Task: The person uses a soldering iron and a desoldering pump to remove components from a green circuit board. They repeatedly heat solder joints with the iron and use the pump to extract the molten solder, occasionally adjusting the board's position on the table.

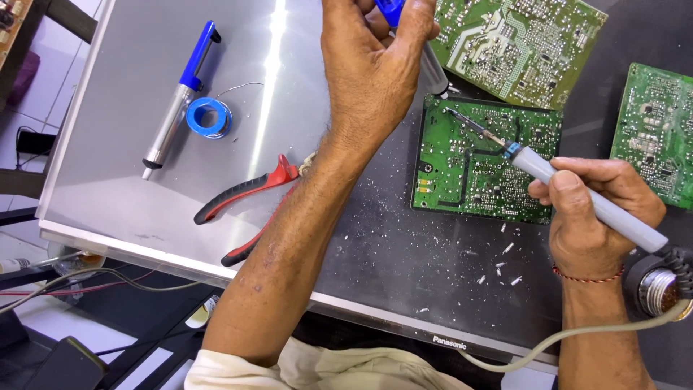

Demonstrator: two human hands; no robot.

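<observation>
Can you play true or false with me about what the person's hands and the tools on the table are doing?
1. The right hand holds a grey soldering iron. True.
2. The iron's tip points at the middle green circuit board. True.
3. The left hand is empty. False: it grips a blue-handled desoldering pump.
4. The red-handled pliers lie on top of the circuit board. False: they lie on the table, left of the forearm.
5. A blue solder spool sits beside a second pump. True.
</observation>
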